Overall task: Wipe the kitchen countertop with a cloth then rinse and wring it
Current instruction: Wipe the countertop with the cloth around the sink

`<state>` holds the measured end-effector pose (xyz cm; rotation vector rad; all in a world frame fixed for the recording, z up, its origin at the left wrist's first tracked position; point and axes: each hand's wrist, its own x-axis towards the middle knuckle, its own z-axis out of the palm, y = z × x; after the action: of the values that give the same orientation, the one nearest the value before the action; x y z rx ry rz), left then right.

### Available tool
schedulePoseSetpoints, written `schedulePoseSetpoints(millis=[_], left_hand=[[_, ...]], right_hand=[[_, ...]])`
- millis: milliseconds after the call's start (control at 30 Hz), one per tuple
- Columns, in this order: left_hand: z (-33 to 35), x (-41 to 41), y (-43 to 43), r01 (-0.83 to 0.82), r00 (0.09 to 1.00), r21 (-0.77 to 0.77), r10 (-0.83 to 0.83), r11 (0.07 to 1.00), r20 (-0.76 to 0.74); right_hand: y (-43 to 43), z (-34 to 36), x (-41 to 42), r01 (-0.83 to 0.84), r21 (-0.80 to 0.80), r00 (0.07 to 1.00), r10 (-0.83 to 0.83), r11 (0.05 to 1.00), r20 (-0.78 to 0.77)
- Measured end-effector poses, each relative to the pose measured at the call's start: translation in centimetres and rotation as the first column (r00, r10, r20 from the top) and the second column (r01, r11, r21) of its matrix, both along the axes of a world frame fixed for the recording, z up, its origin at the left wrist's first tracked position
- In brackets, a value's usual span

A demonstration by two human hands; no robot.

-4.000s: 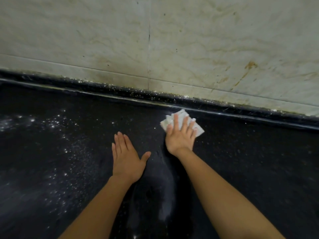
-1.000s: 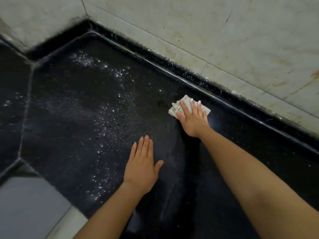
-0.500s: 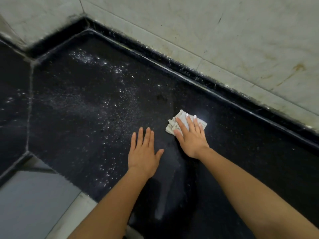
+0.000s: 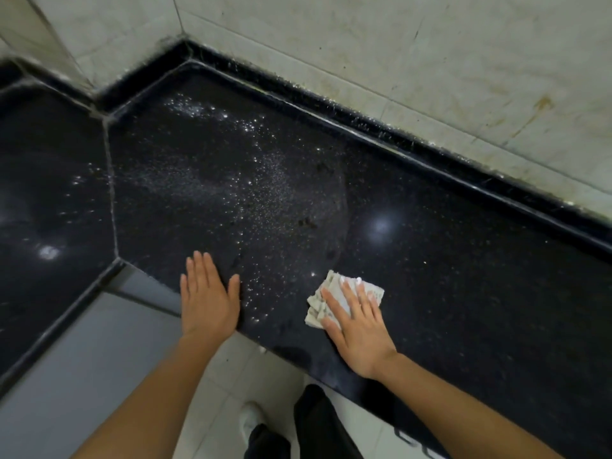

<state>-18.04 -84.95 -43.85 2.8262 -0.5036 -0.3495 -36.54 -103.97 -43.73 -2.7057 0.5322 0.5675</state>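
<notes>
Cloth (image 4: pixel 316 309) under flat right hand (image 4: pixel 358 332), near countertop (image 4: pixel 463 276) front edge.

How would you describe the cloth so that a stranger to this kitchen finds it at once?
Find the black speckled countertop below the pale tiled wall, then look near its front edge. Two hands lie flat there: the cloth is under the fingers of the right hand, while the left hand rests on bare stone. It is the only pale, folded thing on the dark surface.

two bare hands, a left hand (image 4: pixel 208 303) and a right hand (image 4: pixel 359 329), one cloth (image 4: pixel 317 308), one countertop (image 4: pixel 463 260), one white shoe (image 4: pixel 250 420).
</notes>
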Motion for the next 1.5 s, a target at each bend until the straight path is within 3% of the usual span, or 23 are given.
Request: schedulePoseSetpoints(millis=[167, 267, 433, 600, 700, 867, 1033, 1133, 1300, 1500], left_hand=[[-1.0, 0.8, 2.2, -0.026, 0.999, 0.056, 0.028, 0.998, -0.036], [-1.4, 0.9, 2.2, -0.025, 0.999, 0.07, 0.028, 0.997, -0.042], [-1.6, 1.0, 2.0, -0.025, 0.999, 0.104, 0.03, 0.994, -0.042], [-1.5, 1.2, 1.9, -0.022, 0.998, 0.158, 0.032, 0.987, -0.061], [-1.4, 1.2, 1.8, -0.02, 0.998, 0.175, 0.03, 0.984, -0.052], [-1.4, 1.2, 1.7, -0.016, 0.997, 0.178, 0.029, 0.984, -0.074], [-1.4, 1.3, 1.8, -0.014, 0.995, 0.172, 0.031, 0.985, -0.093], [-1.5, 1.2, 1.9, -0.011, 0.996, 0.16, 0.026, 0.987, -0.087], [-2.0, 1.2, 2.1, 0.002, 0.998, 0.12, 0.005, 0.993, -0.063], [-1.9, 1.6, 2.7, 0.03, 0.996, 0.041, -0.026, 0.999, -0.087]], right_hand=[[0.1, -1.2, -2.1, -0.242, -0.079, 0.968, 0.246, 0.967, 0.05], [-2.2, -0.7, -0.4, -0.3, -0.124, 0.949, 0.31, 0.946, 0.062], [-6.1, -0.2, 5.8, -0.039, -0.088, 0.999, 0.042, 0.995, 0.023], [-9.8, -0.5, 12.3, 0.21, -0.032, 0.978, -0.21, 0.977, -0.003], [-10.5, -0.6, 13.6, 0.246, -0.036, 0.969, -0.246, 0.969, -0.008], [-12.0, -0.2, 10.1, 0.355, -0.084, 0.934, -0.357, 0.931, -0.013], [-13.4, 0.4, 2.6, 0.607, -0.153, 0.787, -0.616, 0.78, -0.015], [-11.4, 0.3, -0.6, 0.686, -0.098, 0.726, -0.687, 0.721, 0.029], [-5.1, -0.1, -1.4, 0.616, -0.066, 0.788, -0.613, 0.785, 0.061], [4.6, 0.0, 2.0, 0.303, -0.025, 0.953, -0.302, 0.953, 0.039]])
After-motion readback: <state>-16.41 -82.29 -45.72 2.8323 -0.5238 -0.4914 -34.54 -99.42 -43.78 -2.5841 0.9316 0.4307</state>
